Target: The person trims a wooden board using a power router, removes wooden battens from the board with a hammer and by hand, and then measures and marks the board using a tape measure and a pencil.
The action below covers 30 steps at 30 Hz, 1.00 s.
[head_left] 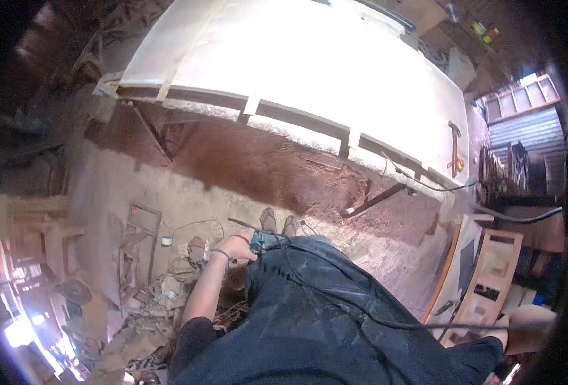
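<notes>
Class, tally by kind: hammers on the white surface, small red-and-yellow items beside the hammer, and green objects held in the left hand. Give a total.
Hammer on the white surface: 1
Small red-and-yellow item: 1
Green object in the left hand: 1
Total: 3

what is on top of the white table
Visible: a hammer, a red-and-yellow item, and a dark cable at the near edge. Glare washes out the middle; tabletop beneath these is covered.
</notes>
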Available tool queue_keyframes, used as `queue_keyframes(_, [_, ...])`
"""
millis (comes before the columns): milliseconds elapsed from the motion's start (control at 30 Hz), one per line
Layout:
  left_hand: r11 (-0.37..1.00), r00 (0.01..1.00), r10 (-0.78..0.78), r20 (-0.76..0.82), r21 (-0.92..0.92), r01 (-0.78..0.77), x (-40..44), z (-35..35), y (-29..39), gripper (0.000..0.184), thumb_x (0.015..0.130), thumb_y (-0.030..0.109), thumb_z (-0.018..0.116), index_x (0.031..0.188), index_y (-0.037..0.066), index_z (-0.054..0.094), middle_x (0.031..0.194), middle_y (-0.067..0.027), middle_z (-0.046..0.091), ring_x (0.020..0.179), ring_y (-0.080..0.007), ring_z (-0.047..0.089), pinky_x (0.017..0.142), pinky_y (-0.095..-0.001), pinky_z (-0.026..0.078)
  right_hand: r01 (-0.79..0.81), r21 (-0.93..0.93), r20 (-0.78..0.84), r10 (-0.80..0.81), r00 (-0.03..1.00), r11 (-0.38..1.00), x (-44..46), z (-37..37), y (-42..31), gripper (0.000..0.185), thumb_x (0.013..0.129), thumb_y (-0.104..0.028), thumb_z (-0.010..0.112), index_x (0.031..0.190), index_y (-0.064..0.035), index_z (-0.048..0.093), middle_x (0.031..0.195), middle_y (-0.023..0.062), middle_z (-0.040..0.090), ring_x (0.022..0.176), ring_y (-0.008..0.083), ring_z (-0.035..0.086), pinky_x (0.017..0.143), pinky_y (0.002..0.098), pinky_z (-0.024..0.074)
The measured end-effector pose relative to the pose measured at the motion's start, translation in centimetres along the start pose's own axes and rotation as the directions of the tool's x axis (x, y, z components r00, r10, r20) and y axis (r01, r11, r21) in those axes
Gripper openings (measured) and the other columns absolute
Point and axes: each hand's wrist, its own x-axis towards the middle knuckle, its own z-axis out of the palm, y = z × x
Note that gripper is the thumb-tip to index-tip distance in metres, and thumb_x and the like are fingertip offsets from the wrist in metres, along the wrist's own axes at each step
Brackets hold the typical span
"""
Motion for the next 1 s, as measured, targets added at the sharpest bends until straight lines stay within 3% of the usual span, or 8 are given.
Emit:
queue_keyframes(67, [0.994, 0.990, 0.101, -0.096, 0.058, -0.096, -1.0, 0.3, -1.1, 0.085, 0.068, 0.020, 0.079, 0.140, 0.003, 0.038, 0.110, -0.0263, 0.067, 0.105, -0.0425, 0.065, 0.086, -0.0458, 0.053, -0.009, 0.006, 0.382, 0.006, 0.924, 1.000, -0.9, 0.6, -1.4, 0.038, 0.100, -0.042, 0.057, 0.086, -0.0072, 0.051, 0.060, 0.0058, 0.057, 0.047, 0.0194, 0.056, 0.046, 0.0249, 0.0436])
queue_keyframes(133, [1.000, 0.994, -0.015, -0.106, -0.018, 0.013, -3.0, -0.8, 0.8, 0.083, 0.069, 0.020, 0.078, 0.140, 0.002, 0.039, 0.110, -0.0272, 0.067, 0.107, -0.0429, 0.064, 0.089, -0.0456, 0.052, -0.145, 0.041, 0.726, 0.070, 0.684, 0.989, -2.9, -0.6, -2.1, 0.042, 0.094, -0.040, 0.065, 0.109, -0.0020, 0.056, 0.070, 0.0096, 0.063, 0.053, 0.0209, 0.058, 0.051, 0.0245, 0.0451])
queue_keyframes(233, [0.992, 0.986, -0.066, -0.156, -0.115, 0.048, -4.4, 0.1, -1.0, 0.084, 0.071, 0.022, 0.078, 0.142, 0.003, 0.037, 0.117, -0.0291, 0.065, 0.111, -0.0429, 0.063, 0.092, -0.0454, 0.051, -0.572, 0.044, 0.891, 0.227, 0.394, 0.819, -9.4, 1.6, -4.0, 0.034, 0.082, -0.021, 0.078, 0.102, -0.0001, 0.061, 0.071, 0.0034, 0.056, 0.062, 0.0134, 0.051, 0.058, 0.0252, 0.0418])
queue_keyframes(367, [0.987, 0.945, -0.136, -0.297, -0.128, 0.102, -5.9, 3.0, -5.3, 0.097, 0.070, 0.027, 0.082, 0.150, 0.006, 0.031, 0.128, -0.0281, 0.060, 0.122, -0.0406, 0.058, 0.101, -0.0437, 0.048, -0.827, -0.082, 0.993, 0.120, -0.018, 0.556, -15.5, 8.9, -5.5, 0.022, 0.089, -0.011, 0.070, 0.104, 0.0009, 0.059, 0.076, -0.0013, 0.053, 0.072, 0.0081, 0.051, 0.069, 0.0216, 0.0428])
queue_keyframes(500, [0.964, 0.930, -0.172, -0.324, -0.248, 0.092, -8.9, 1.0, -5.1, 0.100, 0.068, 0.026, 0.085, 0.151, 0.009, 0.032, 0.134, -0.0256, 0.057, 0.124, -0.0393, 0.056, 0.106, -0.0434, 0.045, -0.759, -0.274, 0.962, 0.178, -0.209, 0.591, -20.5, 15.7, -10.7, 0.026, 0.091, -0.015, 0.071, 0.111, 0.0008, 0.063, 0.092, 0.0109, 0.068, 0.078, 0.0116, 0.060, 0.070, 0.0269, 0.0489])
queue_keyframes(633, [0.938, 0.867, -0.284, -0.409, -0.307, 0.162, -11.3, 0.3, -5.3, 0.097, 0.067, 0.027, 0.086, 0.148, 0.010, 0.036, 0.129, -0.0228, 0.061, 0.122, -0.0379, 0.058, 0.103, -0.0428, 0.047, -0.872, -0.069, 0.991, 0.136, -0.004, 0.484, -33.4, 19.8, -16.5, 0.047, 0.089, -0.027, 0.076, 0.126, -0.0006, 0.062, 0.120, 0.0172, 0.067, 0.097, 0.0227, 0.069, 0.082, 0.0330, 0.0552])
queue_keyframes(767, [0.942, 0.803, -0.287, -0.522, -0.304, 0.140, -13.4, -1.8, -4.4, 0.095, 0.067, 0.029, 0.085, 0.147, 0.012, 0.037, 0.127, -0.0227, 0.063, 0.119, -0.0382, 0.060, 0.101, -0.0438, 0.048, -0.970, -0.022, 0.965, -0.250, -0.084, 0.243, -31.1, 22.3, -27.8, 0.053, 0.089, -0.024, 0.076, 0.133, -0.0012, 0.057, 0.127, 0.0149, 0.062, 0.107, 0.0242, 0.065, 0.084, 0.0356, 0.0564])
queue_keyframes(1000, [0.962, 0.770, -0.213, -0.601, -0.267, 0.057, -15.2, -7.9, 0.7, 0.092, 0.065, 0.029, 0.084, 0.145, 0.015, 0.039, 0.128, -0.0210, 0.062, 0.118, -0.0415, 0.060, 0.100, -0.0460, 0.049, -0.942, 0.325, 0.817, -0.527, 0.233, 0.088, -20.3, 26.8, -39.5, 0.064, 0.086, -0.020, 0.075, 0.143, -0.0090, 0.049, 0.145, 0.0187, 0.049, 0.127, 0.0378, 0.054, 0.100, 0.0431, 0.0507])
